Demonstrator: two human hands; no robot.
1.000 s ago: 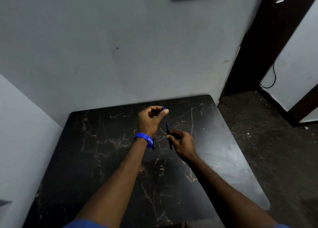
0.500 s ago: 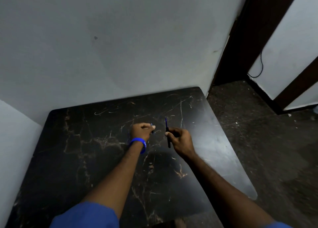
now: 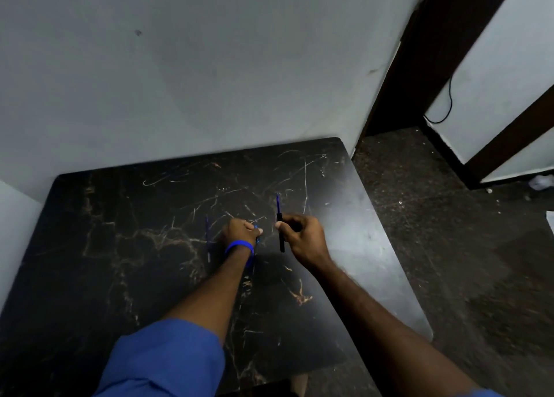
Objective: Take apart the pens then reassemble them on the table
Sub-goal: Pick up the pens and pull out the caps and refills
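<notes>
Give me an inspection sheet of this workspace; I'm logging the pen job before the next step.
Surface: dark marble-look table, scratched, pushed into a wall corner.
Job's things: black and blue pen part held upright in the right hand; thin blue piece lying on the table left of the left hand.
Clutter: nothing seen on the table.
Hands: left hand closed low over the table on a small blue bit, blue wristband on the wrist; right hand pinching the pen part.
Cables: black cable hanging on the right wall.
Surroundings: grey wall, dark door frame, speckled floor with small debris.
</notes>
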